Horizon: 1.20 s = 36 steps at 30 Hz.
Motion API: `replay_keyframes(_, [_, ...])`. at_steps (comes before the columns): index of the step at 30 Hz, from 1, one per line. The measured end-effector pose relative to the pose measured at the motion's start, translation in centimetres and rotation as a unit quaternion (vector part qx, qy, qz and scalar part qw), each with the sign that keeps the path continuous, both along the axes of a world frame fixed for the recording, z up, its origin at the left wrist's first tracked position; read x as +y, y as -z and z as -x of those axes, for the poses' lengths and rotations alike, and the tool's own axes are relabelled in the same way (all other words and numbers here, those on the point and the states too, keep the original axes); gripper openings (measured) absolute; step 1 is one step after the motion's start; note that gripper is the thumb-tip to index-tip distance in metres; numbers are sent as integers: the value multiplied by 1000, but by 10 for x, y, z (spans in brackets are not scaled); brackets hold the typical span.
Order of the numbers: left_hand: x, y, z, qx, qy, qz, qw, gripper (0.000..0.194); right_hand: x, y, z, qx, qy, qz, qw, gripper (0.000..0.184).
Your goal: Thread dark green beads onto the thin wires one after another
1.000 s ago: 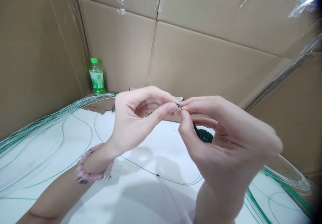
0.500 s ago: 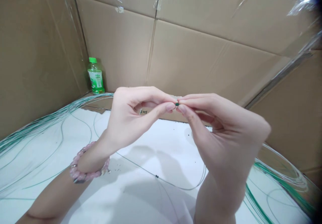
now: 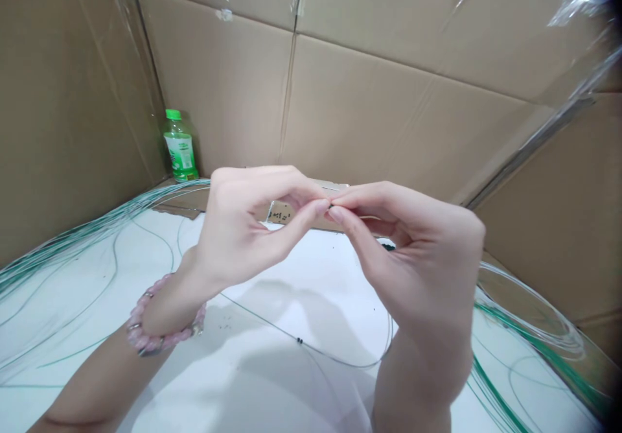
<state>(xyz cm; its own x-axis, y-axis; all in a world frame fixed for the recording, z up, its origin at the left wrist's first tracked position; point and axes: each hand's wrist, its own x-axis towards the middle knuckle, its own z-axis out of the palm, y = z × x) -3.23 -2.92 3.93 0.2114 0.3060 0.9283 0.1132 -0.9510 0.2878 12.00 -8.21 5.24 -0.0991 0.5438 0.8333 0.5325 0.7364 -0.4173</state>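
My left hand point(image 3: 257, 225), with a pink bead bracelet at its wrist, pinches thumb against forefinger near the middle of the view. Thumb and fingers of my right hand point(image 3: 413, 251) are pinched at the same spot, and the fingertips of both hands meet. Between them shows a sliver of a small dark green piece point(image 3: 331, 207); most of it is covered by the fingertips. Below the hands a thin dark green cord point(image 3: 262, 318) curves over the white surface, with small black beads point(image 3: 299, 340) at one spot along it.
Bundled green and white cords point(image 3: 87, 225) lie at the left; more green cords point(image 3: 534, 342) and a white coil point(image 3: 558, 329) are at the right. In the back left corner stands a green bottle point(image 3: 181, 151). Cardboard walls point(image 3: 369, 109) enclose the white table surface point(image 3: 262, 368).
My right hand has shifted left and come closer to my left hand. The dark green piece, plainer before, is now mostly covered by fingertips. The whole view has shifted slightly.
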Motion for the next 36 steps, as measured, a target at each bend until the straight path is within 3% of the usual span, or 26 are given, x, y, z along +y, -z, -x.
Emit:
replay_keyframes(3, [-2, -2, 2, 29, -51, -56, 997, 13, -1, 0, 0, -12, 3, -1, 1000, 17])
replay_keyframes(6, [-2, -2, 1, 29, -57, -77, 995, 12, -2, -1, 1, -3, -15, 0, 1000, 17])
replay_keyframes(15, [1, 3, -4, -37, -24, -4, 999, 10, -4, -4, -4, -19, 13, 73, 997, 11])
replay_keyframes(21, [-1, 3, -3, -43, 11, 38, 998, 8, 1, -3, -3, -1, 3, 8, 1000, 14])
replay_keyframes(28, [-1, 4, -8, -76, 43, 79, 993, 4, 4, -1, -2, 9, 8, 6, 1000, 15])
replay_keyframes(36, [10, 0, -25, -83, 151, 183, 968, 7, 2, -6, -12, 50, -9, 2, 999, 15])
